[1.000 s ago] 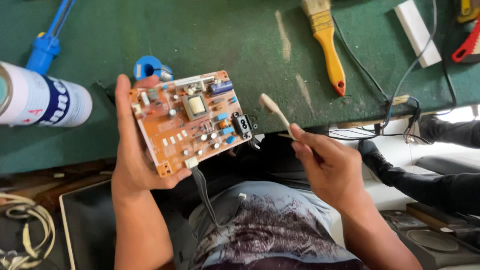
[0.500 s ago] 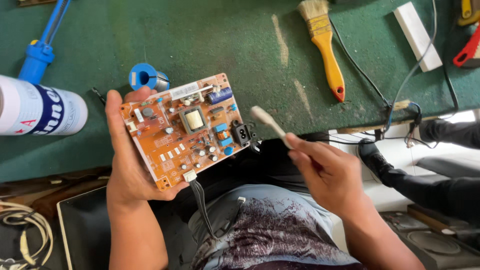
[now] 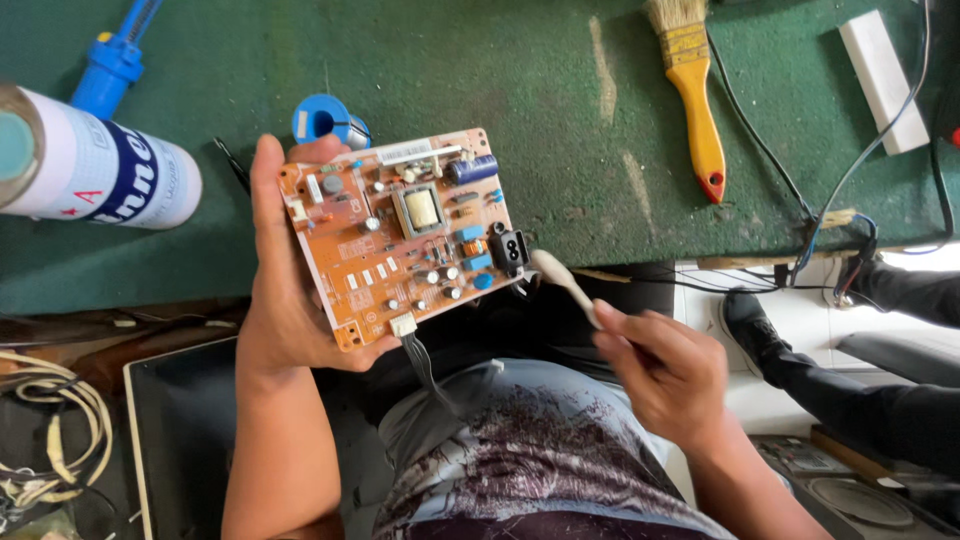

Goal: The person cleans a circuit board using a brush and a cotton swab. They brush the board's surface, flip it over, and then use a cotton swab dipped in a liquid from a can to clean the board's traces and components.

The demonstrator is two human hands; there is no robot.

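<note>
Holding the orange circuit board [image 3: 405, 235] over the desk [image 3: 520, 120] edge, left hand [image 3: 285, 300] fingers wrapped round it; the right hand [image 3: 665, 365] pinches a pale brush [image 3: 565, 283], now lowered beside the board's corner.

Open green mat [image 3: 520, 90] is seen in the middle of the bench, between the solder spool [image 3: 322, 120] and the yellow paintbrush [image 3: 695, 95]; a hand can be passed there freely. The left side is blocked by the white spray can [image 3: 110, 170] and the blue tool [image 3: 115, 60]. Off to the right, the way is crossed by cables [image 3: 800, 200] and closed off by a white block [image 3: 880, 80]. Below the bench edge, room is taken up by the circuit board [image 3: 405, 235] and the swab [image 3: 565, 285] just beside it.
</note>
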